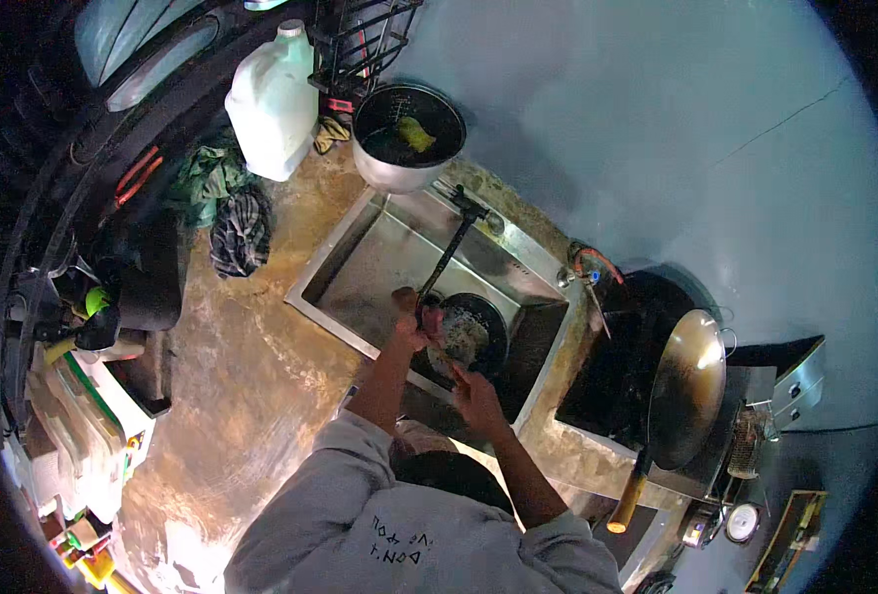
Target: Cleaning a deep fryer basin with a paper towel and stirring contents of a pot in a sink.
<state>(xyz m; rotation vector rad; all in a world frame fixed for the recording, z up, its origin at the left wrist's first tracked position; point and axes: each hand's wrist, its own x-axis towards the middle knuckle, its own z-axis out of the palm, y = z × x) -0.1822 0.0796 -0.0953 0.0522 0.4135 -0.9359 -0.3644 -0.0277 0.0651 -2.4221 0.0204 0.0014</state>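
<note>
My left hand (410, 330) is over the stainless steel sink (368, 260), beside the end of the black faucet (446, 252). A blurred reddish patch shows at its fingers; whether this is a held thing or part of the hand is unclear. Lower right, my right hand (477, 401) grips a thin brown utensil handle (450, 365) that points up toward the left hand. Just beyond both hands, a dark round pan (497, 327) rests in the sink. Pale, grainy matter (465, 334) covers part of its inside.
Behind the sink stands a pot (394, 174) with a yellowish piece inside. A white plastic jug (271, 111) and crumpled cloths (240, 230) lie to the left. On the right, a wok (687, 393) leans with its wooden handle toward me. Stacked containers (75, 438) line the left edge.
</note>
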